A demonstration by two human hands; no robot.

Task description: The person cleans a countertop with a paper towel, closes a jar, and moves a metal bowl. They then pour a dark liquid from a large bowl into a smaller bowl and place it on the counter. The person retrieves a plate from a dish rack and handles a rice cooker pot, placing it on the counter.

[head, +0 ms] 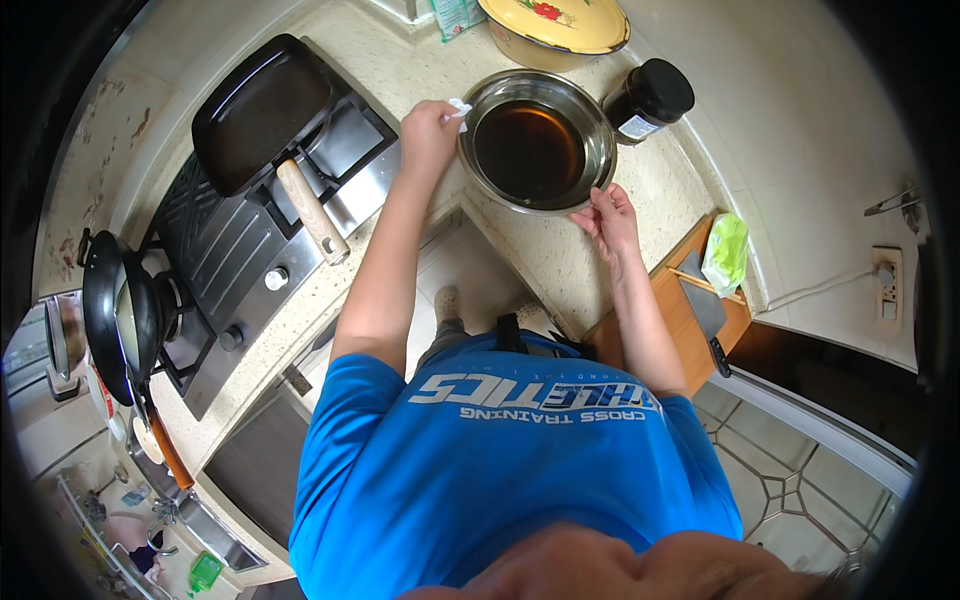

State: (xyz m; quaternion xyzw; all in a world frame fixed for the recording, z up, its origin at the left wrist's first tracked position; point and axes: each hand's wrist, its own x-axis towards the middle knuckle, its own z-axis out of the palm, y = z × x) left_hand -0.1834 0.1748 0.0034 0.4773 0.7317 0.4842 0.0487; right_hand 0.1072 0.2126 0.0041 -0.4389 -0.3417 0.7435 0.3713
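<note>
A round stainless steel bowl (478, 166) with dark brown liquid (529, 146) in it is in front of me on the speckled countertop (517, 240). My left hand (431, 135) pinches a crumpled white tissue (459, 111) at the bowl's left rim. On the near right side, the thumb and fingers of my right hand (609, 221) grip the rim. Whether the bowl rests fully on the counter or is slightly raised, I cannot tell.
Behind the bowl stand a lidded yellow enamel basin (559, 34) and a black-lidded jar (651, 97). Left, a square pan (262, 112) and a wok (112, 315) sit on the gas stove (247, 277). A cleaver (701, 300) lies on a wooden board (671, 322) beside a green packet (725, 253).
</note>
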